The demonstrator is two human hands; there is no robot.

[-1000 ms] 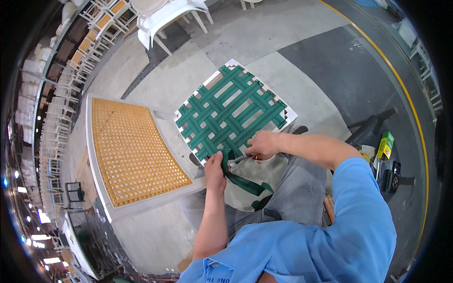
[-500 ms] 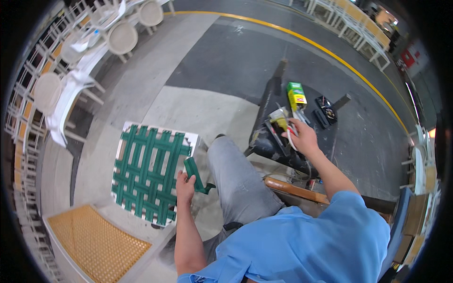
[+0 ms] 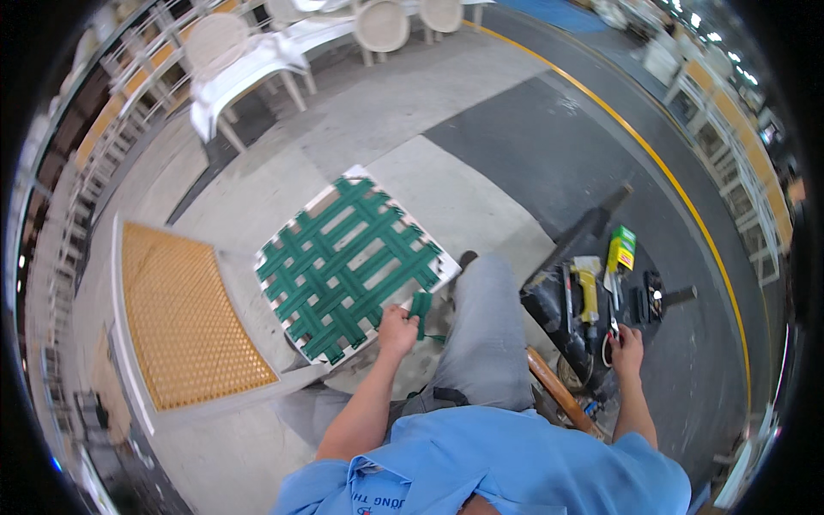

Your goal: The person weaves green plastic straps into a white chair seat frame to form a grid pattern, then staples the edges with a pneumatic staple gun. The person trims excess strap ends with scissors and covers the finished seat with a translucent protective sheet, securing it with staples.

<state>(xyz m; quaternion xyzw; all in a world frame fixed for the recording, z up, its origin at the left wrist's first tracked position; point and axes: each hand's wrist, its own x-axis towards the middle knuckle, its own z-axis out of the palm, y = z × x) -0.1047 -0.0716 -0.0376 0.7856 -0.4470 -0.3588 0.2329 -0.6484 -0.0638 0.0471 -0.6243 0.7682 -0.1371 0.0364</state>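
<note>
My left hand (image 3: 399, 330) is closed on the loose end of a green webbing strap (image 3: 420, 311), at the near right edge of a seat. That seat is a pale square frame crossed by woven green webbing (image 3: 330, 270), with a few gaps still showing pale between the bands. My right hand (image 3: 629, 350) is closed at the handles of scissors (image 3: 608, 350) with red and white grips, above the near side of a black stand. Beside it on the stand lies a yellow nail or staple gun (image 3: 589, 292).
A green and yellow box (image 3: 622, 249) and a black tray of small parts (image 3: 655, 296) sit on the stand (image 3: 549, 296). A cane panel (image 3: 189, 318) in a white frame adjoins the seat at left. Pale chairs (image 3: 249, 73) line the back. A wooden armrest (image 3: 558, 390) is beside my leg.
The view has turned left, so everything appears farther right. My right hand has drawn back from beside the yellow gun with the scissors. My left hand still holds the strap.
</note>
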